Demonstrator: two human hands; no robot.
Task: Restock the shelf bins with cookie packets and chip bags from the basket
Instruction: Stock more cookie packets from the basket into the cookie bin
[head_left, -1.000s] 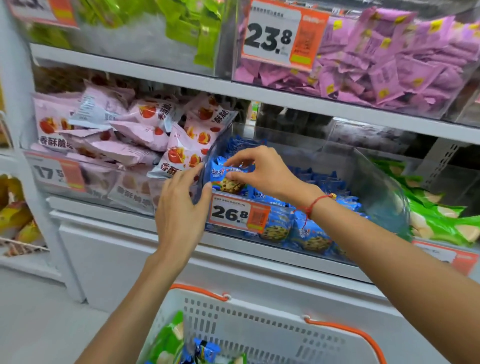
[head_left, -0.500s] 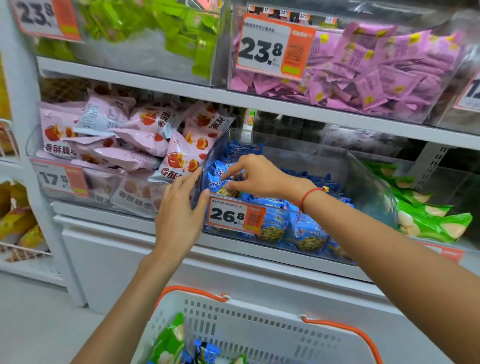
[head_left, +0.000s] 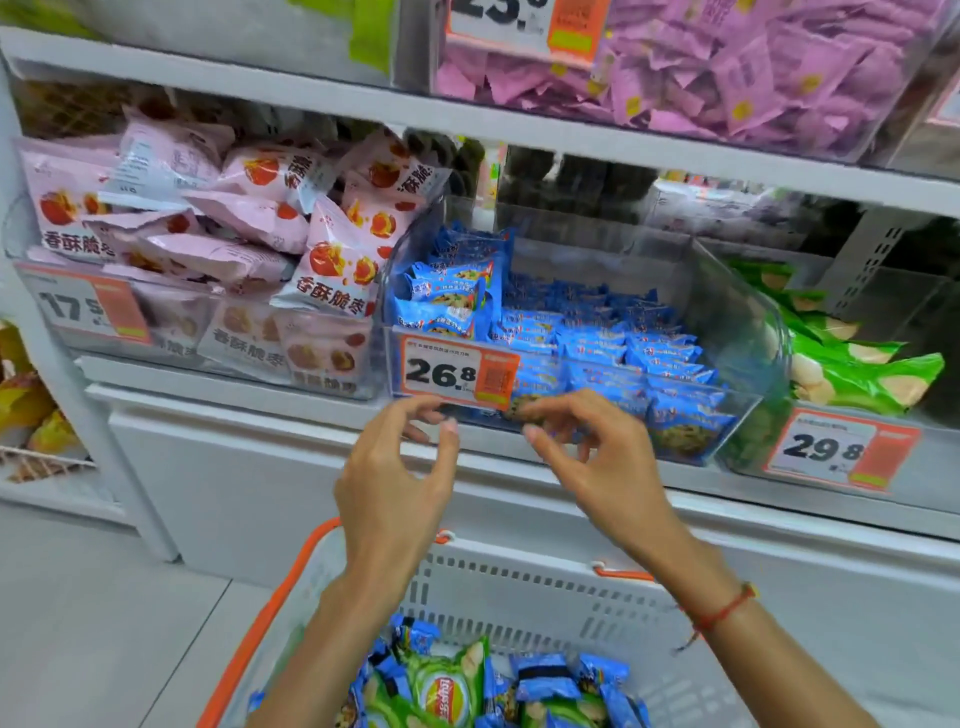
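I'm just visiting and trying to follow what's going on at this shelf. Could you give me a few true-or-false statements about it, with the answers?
1. Both hands hold nothing. True: the left hand and right hand hover with loosely curled fingers.
2. The blue cookie packets sit in the bin tagged 26.8. True.
3. The basket is empty. False: it holds blue packets and green chip bags.
4. The bracelet is on the left wrist. False: the right.
5. The pink bags lie right of the cookie bin. False: left.
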